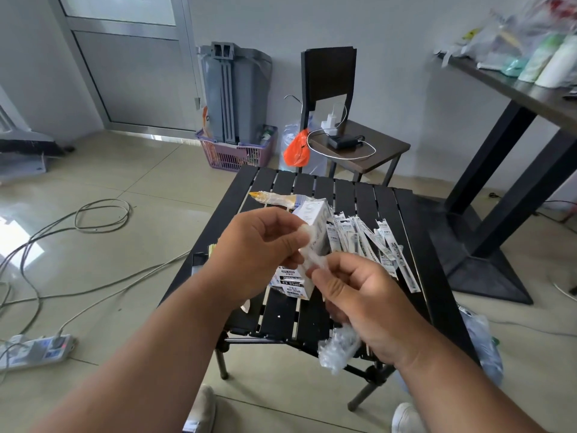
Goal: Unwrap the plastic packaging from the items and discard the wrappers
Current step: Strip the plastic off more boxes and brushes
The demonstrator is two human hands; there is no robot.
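Over the black slatted table [281, 320], my left hand [256, 245] and my right hand [359, 295] together pinch a thin clear plastic wrapper [312, 259], one at each end. Crumpled clear wrappers [338, 348] bulge out from under my right palm, held by its curled lower fingers. Behind my hands stands a white box [315, 220], tilted. A second white box with printed labels [292, 284] lies flat beneath them. Several wrapped pen refills [371, 242] fan out on the table to the right. A wrapped brush-like item with a yellow tip [271, 196] lies at the far edge.
A dark chair [359, 148] with a charger and white cable stands behind the table, an orange bag [296, 148] beside it. Cables and a power strip [34, 351] lie on the floor at left. A tall black table [515, 89] is at right. A plastic bag [484, 342] hangs by the table's right side.
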